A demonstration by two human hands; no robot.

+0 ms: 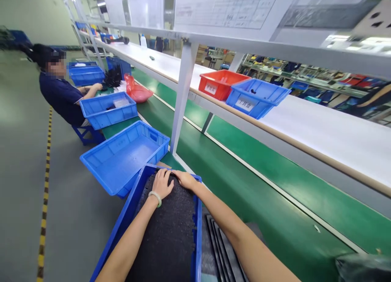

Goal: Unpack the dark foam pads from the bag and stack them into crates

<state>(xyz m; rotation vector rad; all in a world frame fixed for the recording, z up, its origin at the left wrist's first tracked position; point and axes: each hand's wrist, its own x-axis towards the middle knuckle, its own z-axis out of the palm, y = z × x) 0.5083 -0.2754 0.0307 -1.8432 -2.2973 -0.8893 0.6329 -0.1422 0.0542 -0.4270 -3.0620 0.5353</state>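
Nearest the camera, the person's bare left hand (161, 184) and right hand (185, 179) rest on a sheet of black, pitted foam (166, 233) that fills a deep blue plastic tray (122, 229). Both hands lie open, neither clenched nor grasping, with their fingers spread over the foam's far end. One pale green bangle (155, 198) circles the left wrist. Just right of the tray, beneath the right forearm, lies a stack of black foam sheets (221, 249).

Beyond the hands and to their left sits one empty bright blue plastic tray (122, 156). Farther on is a third blue tray (108, 111), holding a clear packet and a small dark item, then two more blue trays (87, 75). Near these, one seated co-worker in a navy shirt (59, 99) has a hand (97, 86) reaching toward the tabletop, beside a red plastic bag (137, 90).

To the right of the hands stretches a green tabletop (275, 192). Above it, a long white shelf (320, 131) carries one red plastic bin (218, 84) and one blue plastic bin (258, 98), each with a white label.
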